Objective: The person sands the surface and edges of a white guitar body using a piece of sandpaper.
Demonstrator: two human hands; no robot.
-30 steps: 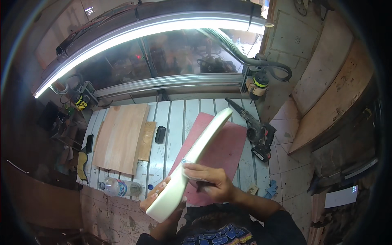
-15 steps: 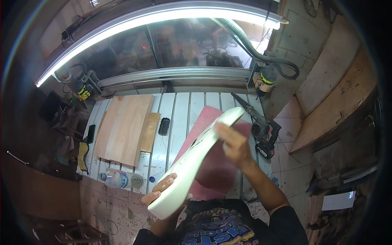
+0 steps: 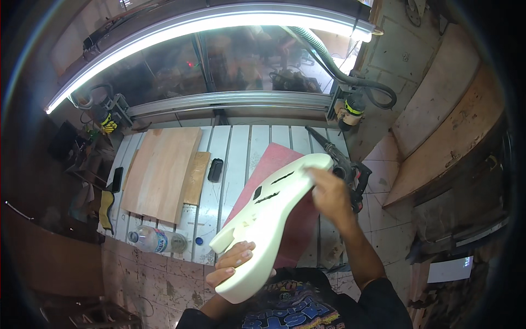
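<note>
A cream-white electric guitar body [image 3: 263, 214] is held up at a slant over the near side of the table, its slotted face in view. My left hand [image 3: 234, 264] is closed round its near end, by the horn, with fingers over the face. At the far right edge, my right hand [image 3: 329, 194] is bent against the body, its fingers pressed together and blurred. Whatever may lie between those fingers is hidden. Under the body a reddish-pink sheet [image 3: 298, 241] covers part of the slatted white table [image 3: 233, 145].
Left on the table lie a wooden panel [image 3: 161, 172], a plastic bottle [image 3: 156, 239], a blue cap [image 3: 199, 240], a yellow-black pad [image 3: 106, 211] and a black case [image 3: 215, 170]. A black cordless blower [image 3: 342, 159] lies at the right. A metal rail [image 3: 230, 100] spans the back.
The guitar body has turned so that its face shows more, and its near end has shifted right. My right hand has moved slightly right and down along the edge.
</note>
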